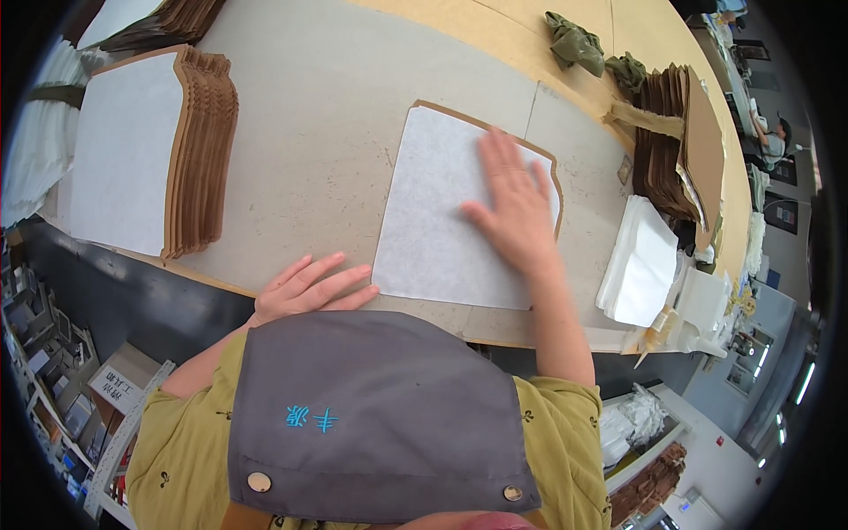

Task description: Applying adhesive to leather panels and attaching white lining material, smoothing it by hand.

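A white sheet lies on a brown cardboard piece in the middle of the work table. My right hand lies flat on the sheet's right half, fingers spread and pointing away from me. My left hand rests flat on the table at the sheet's near left corner, fingertips touching its edge. Neither hand holds anything.
A tall stack of brown cardboard pieces topped with a white sheet stands at the left. At the right are a pile of white sheets, another brown stack, a glue bottle and green cloth.
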`<state>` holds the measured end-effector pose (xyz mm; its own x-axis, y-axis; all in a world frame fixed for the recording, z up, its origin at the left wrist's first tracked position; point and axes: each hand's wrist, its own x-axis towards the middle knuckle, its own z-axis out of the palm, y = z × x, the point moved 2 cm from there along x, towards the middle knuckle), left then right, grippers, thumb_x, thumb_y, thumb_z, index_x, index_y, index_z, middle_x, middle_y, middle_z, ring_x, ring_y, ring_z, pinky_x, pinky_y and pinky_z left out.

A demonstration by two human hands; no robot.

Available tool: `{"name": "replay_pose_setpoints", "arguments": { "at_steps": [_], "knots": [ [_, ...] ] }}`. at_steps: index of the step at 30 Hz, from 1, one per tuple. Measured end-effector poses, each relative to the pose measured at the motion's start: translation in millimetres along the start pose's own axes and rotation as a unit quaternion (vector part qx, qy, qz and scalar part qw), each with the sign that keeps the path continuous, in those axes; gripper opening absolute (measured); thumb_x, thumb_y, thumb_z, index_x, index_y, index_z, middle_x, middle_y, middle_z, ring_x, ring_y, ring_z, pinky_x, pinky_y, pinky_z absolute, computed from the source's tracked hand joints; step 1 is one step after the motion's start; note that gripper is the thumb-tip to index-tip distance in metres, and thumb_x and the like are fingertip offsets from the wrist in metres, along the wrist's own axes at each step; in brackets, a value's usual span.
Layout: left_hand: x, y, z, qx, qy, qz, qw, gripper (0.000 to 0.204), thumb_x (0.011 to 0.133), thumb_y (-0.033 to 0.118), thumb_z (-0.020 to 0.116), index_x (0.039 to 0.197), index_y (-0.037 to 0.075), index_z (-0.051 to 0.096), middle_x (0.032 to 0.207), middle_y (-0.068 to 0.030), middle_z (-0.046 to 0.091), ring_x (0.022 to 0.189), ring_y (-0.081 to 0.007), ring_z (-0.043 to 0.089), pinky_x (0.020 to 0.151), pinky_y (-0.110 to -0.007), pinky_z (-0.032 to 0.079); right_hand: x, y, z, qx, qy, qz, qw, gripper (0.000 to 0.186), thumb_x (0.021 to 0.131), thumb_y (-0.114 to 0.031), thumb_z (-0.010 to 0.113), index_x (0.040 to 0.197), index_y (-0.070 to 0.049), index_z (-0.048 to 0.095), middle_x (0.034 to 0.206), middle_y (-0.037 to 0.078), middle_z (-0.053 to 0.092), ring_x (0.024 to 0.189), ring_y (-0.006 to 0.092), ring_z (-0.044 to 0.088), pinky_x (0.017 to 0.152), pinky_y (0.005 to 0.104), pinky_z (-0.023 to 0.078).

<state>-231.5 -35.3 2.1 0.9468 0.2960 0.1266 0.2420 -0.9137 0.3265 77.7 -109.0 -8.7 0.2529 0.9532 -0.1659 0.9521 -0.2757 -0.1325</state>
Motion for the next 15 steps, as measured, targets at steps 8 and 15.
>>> {"name": "replay_pose_setpoints", "arguments": {
  "at_steps": [8, 15],
  "knots": [
    [-5.0, -4.1, 15.0, 0.024, 0.102, 0.015, 0.994, 0.036, 0.094, 0.031, 0.065, 0.129, 0.024, 0.067, 0.133, 0.0056, 0.066, 0.118, -0.0156, 0.065, 0.099, -0.034, 0.053, -57.6, 6.8, -4.1, -0.001, 0.112, 0.052, 0.992, 0.081, 0.092, -0.052, 0.065, 0.157, -0.014, 0.034, 0.166, 0.007, 0.028, 0.154, 0.0243, 0.024, 0.122, 0.0519, 0.017],
    [-4.6, -8.8, 16.7, -0.075, 0.186, 0.042, 0.979, 0.042, 0.092, 0.027, 0.072, 0.129, 0.01, 0.064, 0.129, -0.0058, 0.068, 0.109, -0.0236, 0.069, 0.086, -0.032, 0.057, -102.1, -64.2, -0.8, 0.019, 0.124, -0.222, 0.967, 0.03, 0.09, -0.022, 0.07, 0.118, -0.012, 0.071, 0.13, 0.004, 0.066, 0.123, 0.0156, 0.061, 0.11, 0.0411, 0.041]
  ]
}}
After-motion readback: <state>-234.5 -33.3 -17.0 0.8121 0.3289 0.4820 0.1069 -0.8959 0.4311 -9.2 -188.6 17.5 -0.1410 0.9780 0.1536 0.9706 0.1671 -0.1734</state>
